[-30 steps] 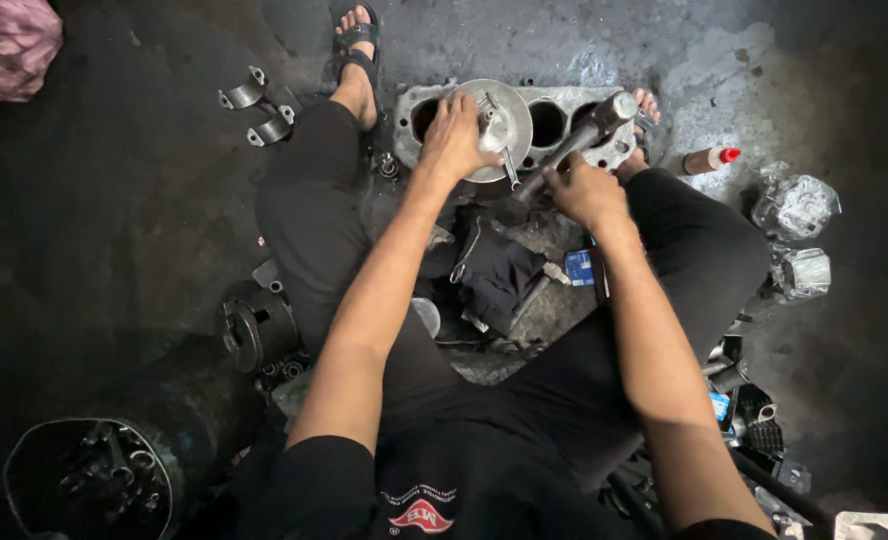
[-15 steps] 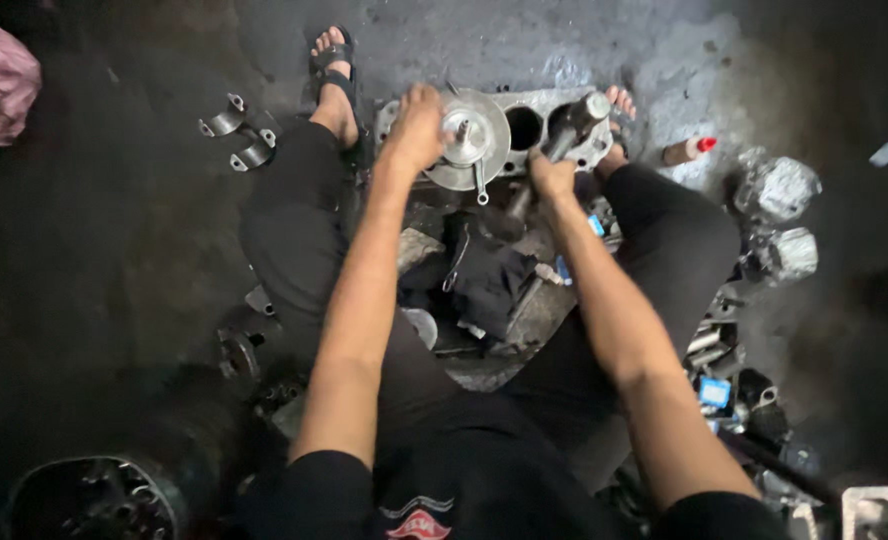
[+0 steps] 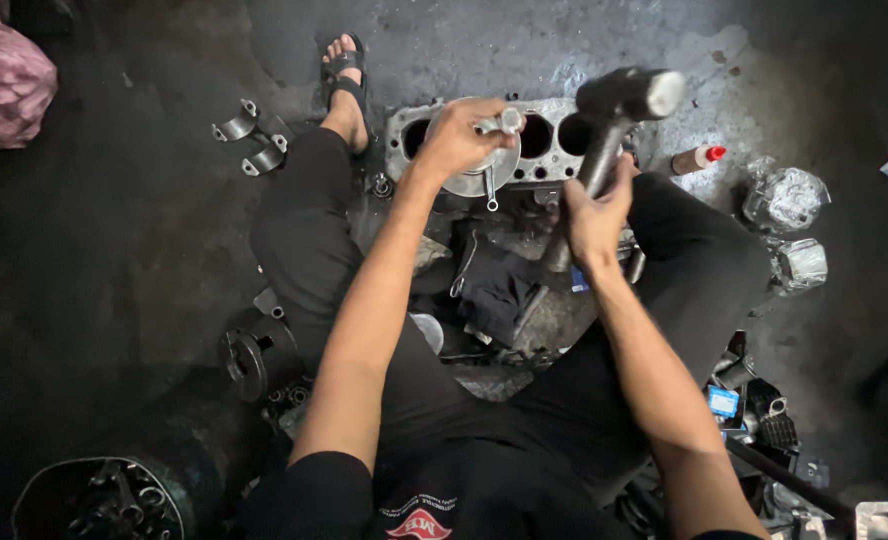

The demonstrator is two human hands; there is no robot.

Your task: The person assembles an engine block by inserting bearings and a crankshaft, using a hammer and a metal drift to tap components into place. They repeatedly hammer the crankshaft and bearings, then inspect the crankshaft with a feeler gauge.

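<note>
— Head view first: what hems the work in on the left side?

— Far left, a pink bag (image 3: 4, 85) lies at the frame's edge, well apart from everything. Nearer, two grey bearing caps (image 3: 249, 140) sit on the dark floor (image 3: 114, 260), just beside the person's sandalled foot (image 3: 346, 85). Lower left, a round black bucket of parts (image 3: 99, 500) and a dark flanged part (image 3: 259, 355) crowd the left thigh. Between the caps and the bucket the floor is open.

— And the middle?

— An engine block (image 3: 549, 140) lies on the floor between the knees, its round bores facing up. The left hand (image 3: 459, 140) is closed over a round metal ring compressor (image 3: 484, 170) that sits on one bore at the block's left end; a short metal stub (image 3: 504, 122) shows just past the knuckles.

— Where is the hammer against that?

— The right hand (image 3: 594, 215) is clamped around the handle of a hammer (image 3: 629, 95). Its dark head hangs above the block's right end, to the right of the left hand and clear of it. A dark rag (image 3: 494, 280) lies in the lap below.

— Room on the right?

— Tighter. A red-capped bottle (image 3: 694, 158) lies near the hammer head, two foil-wrapped lumps (image 3: 789, 215) farther out, and small parts (image 3: 754, 410) cluster by the right thigh.
</note>
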